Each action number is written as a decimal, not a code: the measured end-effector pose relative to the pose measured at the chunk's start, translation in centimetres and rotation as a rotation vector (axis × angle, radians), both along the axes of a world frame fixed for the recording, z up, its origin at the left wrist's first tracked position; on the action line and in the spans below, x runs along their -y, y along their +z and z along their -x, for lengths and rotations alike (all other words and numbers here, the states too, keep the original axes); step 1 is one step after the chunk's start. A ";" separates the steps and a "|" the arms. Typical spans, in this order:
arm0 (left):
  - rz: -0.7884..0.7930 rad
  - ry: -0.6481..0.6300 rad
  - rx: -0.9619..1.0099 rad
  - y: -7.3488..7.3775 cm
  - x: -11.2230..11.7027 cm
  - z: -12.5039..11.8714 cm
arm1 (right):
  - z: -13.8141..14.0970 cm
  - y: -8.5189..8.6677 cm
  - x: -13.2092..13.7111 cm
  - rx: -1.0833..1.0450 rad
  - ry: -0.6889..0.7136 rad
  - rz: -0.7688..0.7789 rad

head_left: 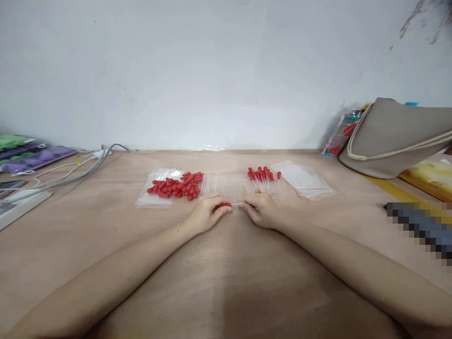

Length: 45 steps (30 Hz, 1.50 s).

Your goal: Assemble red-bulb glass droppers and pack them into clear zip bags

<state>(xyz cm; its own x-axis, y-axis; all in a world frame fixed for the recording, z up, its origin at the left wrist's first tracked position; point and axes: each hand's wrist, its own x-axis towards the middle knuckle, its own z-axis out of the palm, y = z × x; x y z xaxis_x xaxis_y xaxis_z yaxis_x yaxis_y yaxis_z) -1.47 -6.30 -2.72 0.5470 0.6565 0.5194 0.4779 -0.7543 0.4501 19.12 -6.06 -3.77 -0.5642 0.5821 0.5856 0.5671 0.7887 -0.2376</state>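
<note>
My left hand (pixel 208 212) is closed on a red rubber dropper bulb (pixel 223 205), which lies sideways between thumb and fingers. A thin clear dropper tube (pixel 235 205) spans the gap between my hands, one end at the bulb's mouth; how deep it sits I cannot tell. The tube's other end is pinched in my right hand (pixel 260 209). Just beyond my hands lies a row of clear tubes (pixel 228 186). Left of that row is a heap of loose red bulbs (pixel 174 187). Droppers with red bulbs fitted (pixel 263 175) lie behind my right hand.
Clear plastic bags lie under the bulb heap (pixel 148 200) and at the right (pixel 307 181). Cables (pixel 90 167) and a white power strip (pixel 28 205) are on the left. A grey-beige drawstring bag (pixel 395 136) stands at the right, with a pixelated dark object (pixel 420 226) nearer me.
</note>
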 end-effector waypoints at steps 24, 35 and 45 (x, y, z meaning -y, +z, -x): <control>-0.197 0.154 0.013 0.1 0.0 0.2 | -2.0 5.5 -1.2 0.038 -0.374 0.368; -0.165 0.127 -0.082 -0.3 -0.4 0.3 | -4.0 4.1 -7.2 0.071 -0.809 0.499; -0.122 0.119 -0.104 -0.3 -0.4 0.3 | -7.7 6.1 -7.3 0.211 -0.932 0.582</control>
<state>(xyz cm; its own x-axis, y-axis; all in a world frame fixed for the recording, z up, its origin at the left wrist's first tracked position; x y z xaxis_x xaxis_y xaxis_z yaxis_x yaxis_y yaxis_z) -1.80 -5.94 -3.06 0.5237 0.6554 0.5442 0.6064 -0.7355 0.3022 26.85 1.25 2.35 0.1795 0.9833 0.0308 0.9510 -0.1655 -0.2610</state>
